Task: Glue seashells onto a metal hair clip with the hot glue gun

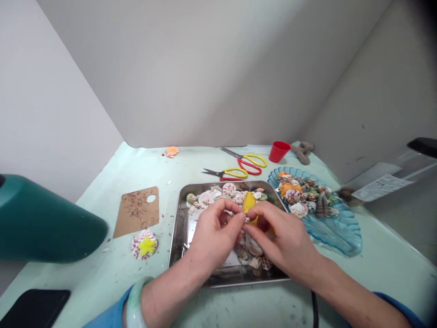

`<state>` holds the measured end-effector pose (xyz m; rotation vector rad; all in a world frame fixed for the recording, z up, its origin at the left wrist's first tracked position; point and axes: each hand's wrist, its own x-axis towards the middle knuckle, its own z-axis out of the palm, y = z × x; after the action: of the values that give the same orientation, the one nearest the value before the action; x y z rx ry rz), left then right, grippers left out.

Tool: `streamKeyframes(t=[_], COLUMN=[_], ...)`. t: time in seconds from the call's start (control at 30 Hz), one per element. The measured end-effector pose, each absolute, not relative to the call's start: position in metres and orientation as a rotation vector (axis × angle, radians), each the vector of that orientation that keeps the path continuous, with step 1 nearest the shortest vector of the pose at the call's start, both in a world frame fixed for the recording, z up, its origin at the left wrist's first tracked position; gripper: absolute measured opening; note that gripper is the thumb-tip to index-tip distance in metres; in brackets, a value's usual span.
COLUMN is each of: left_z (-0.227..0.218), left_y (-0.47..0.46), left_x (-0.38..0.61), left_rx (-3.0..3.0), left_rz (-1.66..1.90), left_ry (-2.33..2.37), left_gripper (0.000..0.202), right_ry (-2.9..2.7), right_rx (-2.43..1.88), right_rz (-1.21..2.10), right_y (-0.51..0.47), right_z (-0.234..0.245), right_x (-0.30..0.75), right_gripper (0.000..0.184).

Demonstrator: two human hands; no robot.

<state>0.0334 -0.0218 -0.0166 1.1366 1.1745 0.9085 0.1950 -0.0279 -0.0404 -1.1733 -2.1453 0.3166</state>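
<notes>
Over a metal tray (175, 228) of seashells, my left hand (220, 228) and my right hand (287, 234) meet with their fingertips close together. A small speckled shell (247, 219) shows between the fingertips, pinched from both sides. My fingers cover part of it. Below and around my hands lie white scallop shells (205, 199), spotted shells (266, 263) and a yellow piece (249, 202). Left of the tray rests a round shell piece with a yellow star (146, 245) on it.
Two scissors (225, 173) (244, 159) and a red cup (279, 151) stand beyond the tray. A blue shell-shaped dish (327, 232) with several shells is at right. Leftward are brown cardboard (136, 212), a dark green object (51, 223) and a black object (34, 307).
</notes>
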Motion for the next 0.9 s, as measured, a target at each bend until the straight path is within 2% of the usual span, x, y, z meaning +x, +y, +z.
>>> streamKeyframes(t=[0.53,0.7,0.9], left_z=[-0.0173,-0.0188,-0.0187], left_y=[-0.0228,-0.0218,-0.0212], left_x=[0.0345,0.035,0.0342], left_rx=[1.1,1.086,0.981], left_rz=[0.875,0.866,0.852], left_ry=[1.158,1.191,1.066], left_gripper=[0.016,0.024,0.023], right_ry=[-2.167,-2.14,-2.127], right_rx=[-1.121,-1.12,-1.112], right_rz=[0.338,0.284,0.254], right_y=[-0.029,-0.0283,-0.0273], right_z=[-0.0363,-0.0378,-0.0376], right_x=[0.1938,0.1949,0.1937], right_gripper=[0.004,0.006,0.005])
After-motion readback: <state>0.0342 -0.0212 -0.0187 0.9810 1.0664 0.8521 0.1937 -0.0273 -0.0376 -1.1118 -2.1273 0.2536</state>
